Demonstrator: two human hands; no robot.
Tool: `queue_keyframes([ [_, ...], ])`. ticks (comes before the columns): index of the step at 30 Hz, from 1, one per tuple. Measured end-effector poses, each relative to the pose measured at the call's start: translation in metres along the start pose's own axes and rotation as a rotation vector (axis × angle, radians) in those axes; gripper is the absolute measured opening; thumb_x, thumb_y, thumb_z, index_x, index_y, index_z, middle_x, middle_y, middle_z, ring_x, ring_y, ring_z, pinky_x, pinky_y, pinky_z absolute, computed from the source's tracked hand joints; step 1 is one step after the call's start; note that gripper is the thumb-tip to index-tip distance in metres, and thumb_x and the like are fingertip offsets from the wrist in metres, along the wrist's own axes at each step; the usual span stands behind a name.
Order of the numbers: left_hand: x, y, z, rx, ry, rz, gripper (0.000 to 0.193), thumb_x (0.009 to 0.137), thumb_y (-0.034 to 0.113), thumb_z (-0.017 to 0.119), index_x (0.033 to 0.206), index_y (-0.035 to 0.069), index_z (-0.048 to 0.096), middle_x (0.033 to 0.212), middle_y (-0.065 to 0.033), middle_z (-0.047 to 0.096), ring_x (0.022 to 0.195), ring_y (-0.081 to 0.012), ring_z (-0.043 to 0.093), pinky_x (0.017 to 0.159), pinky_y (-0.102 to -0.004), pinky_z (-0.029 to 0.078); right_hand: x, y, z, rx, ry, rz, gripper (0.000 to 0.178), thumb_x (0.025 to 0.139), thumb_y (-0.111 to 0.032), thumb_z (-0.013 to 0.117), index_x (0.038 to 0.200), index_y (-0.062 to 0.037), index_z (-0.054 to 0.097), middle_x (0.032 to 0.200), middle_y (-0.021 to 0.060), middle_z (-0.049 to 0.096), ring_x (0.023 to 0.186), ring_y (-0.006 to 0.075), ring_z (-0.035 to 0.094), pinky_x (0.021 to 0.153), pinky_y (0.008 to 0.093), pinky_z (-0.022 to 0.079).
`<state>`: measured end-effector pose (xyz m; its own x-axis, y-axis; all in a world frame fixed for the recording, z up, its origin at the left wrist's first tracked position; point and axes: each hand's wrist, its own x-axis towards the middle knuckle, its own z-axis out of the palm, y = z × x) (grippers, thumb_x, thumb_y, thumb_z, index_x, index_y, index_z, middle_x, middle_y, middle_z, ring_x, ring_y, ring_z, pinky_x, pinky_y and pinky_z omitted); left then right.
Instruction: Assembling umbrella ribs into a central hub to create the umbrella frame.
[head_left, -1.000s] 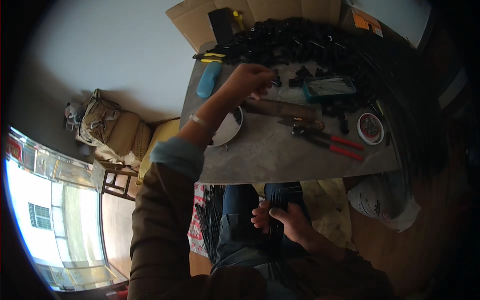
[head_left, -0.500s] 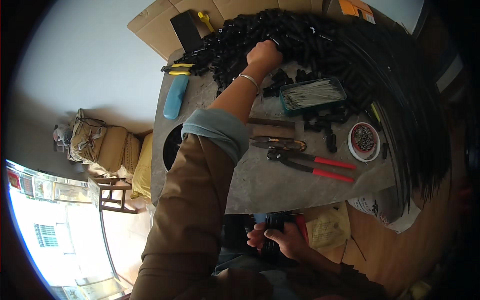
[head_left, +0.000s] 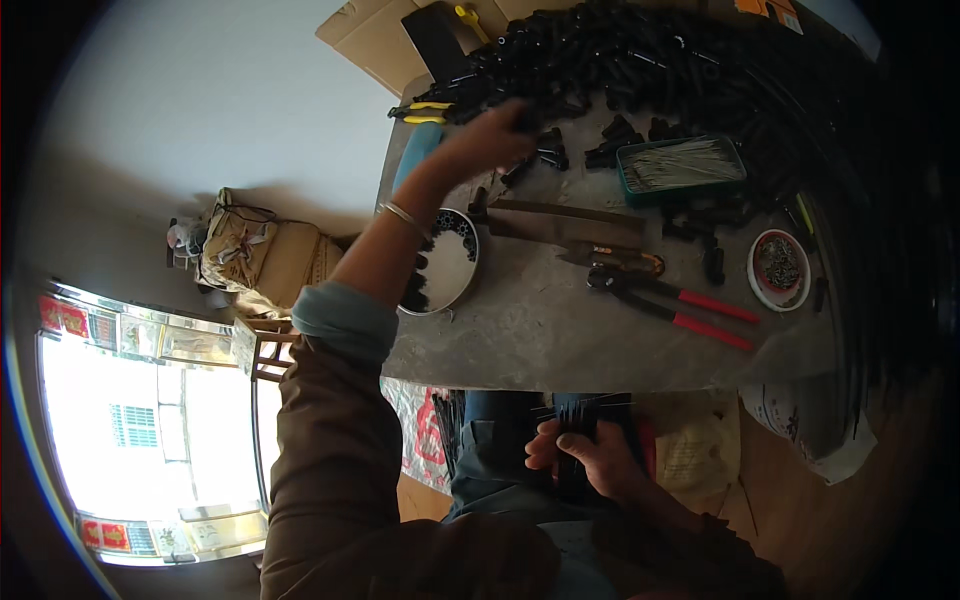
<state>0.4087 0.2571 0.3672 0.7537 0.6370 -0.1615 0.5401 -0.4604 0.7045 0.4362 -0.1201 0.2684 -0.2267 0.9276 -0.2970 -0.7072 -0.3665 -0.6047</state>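
My left hand [head_left: 492, 142], a bracelet at its wrist, hovers over the back left of the table. Its fingers are slightly blurred and close around a short black tubular piece [head_left: 527, 118]. Beyond it spreads a large heap of similar black pieces [head_left: 620, 55]. Below the hand, partly behind my forearm, stands a round white bowl [head_left: 455, 262] with dark pieces at its left side. Close to my lap, below the table's front edge, my right hand [head_left: 590, 455] is closed around a bundle of thin black rods [head_left: 574, 415], whose lower part is hidden.
Red-handled pincers [head_left: 690, 312], an orange-and-black-handled tool [head_left: 625, 258] and a long flat bar [head_left: 570, 212] lie mid-table. A green box of thin pale strips [head_left: 680, 165] and a dish of small metal bits [head_left: 780, 270] stand right. Long black rods [head_left: 835, 200] line the right edge.
My left hand has come out of the heap, back toward me and leftward, with a black piece in it. The view has shifted, uncovering the bowl. My right hand still grips the rods.
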Motion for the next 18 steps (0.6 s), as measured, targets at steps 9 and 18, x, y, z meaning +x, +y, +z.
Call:
queue_keyframes([
  [9, -0.006, -0.002, 0.037, 0.565, 0.294, 0.339, 0.027, 0.078, 0.022, 0.067, 0.098, 0.006, 0.064, 0.096, -0.0166, 0.065, 0.091, -0.0321, 0.063, 0.079, -0.0403, 0.049, -0.008, 0.015, 0.009, -0.014, -0.062, -0.004, 0.027, 0.096, -0.015, 0.048, 0.115, 0.0031, 0.052, 0.102, 0.0187, 0.065, 0.092, 0.0288, 0.066, 0.083, 0.0377, 0.051],
  [18, -0.187, 0.04, 0.067, -0.251, -0.105, 0.08, 0.02, 0.08, 0.013, 0.069, 0.094, 0.0, 0.062, 0.068, -0.0032, 0.06, 0.054, -0.0088, 0.055, 0.047, -0.0233, 0.043, -0.001, 0.031, 0.013, 0.108, 0.07, -0.097, 0.027, 0.096, -0.017, 0.04, 0.116, 0.0007, 0.046, 0.099, 0.0189, 0.065, 0.078, 0.0289, 0.068, 0.063, 0.0338, 0.051],
])
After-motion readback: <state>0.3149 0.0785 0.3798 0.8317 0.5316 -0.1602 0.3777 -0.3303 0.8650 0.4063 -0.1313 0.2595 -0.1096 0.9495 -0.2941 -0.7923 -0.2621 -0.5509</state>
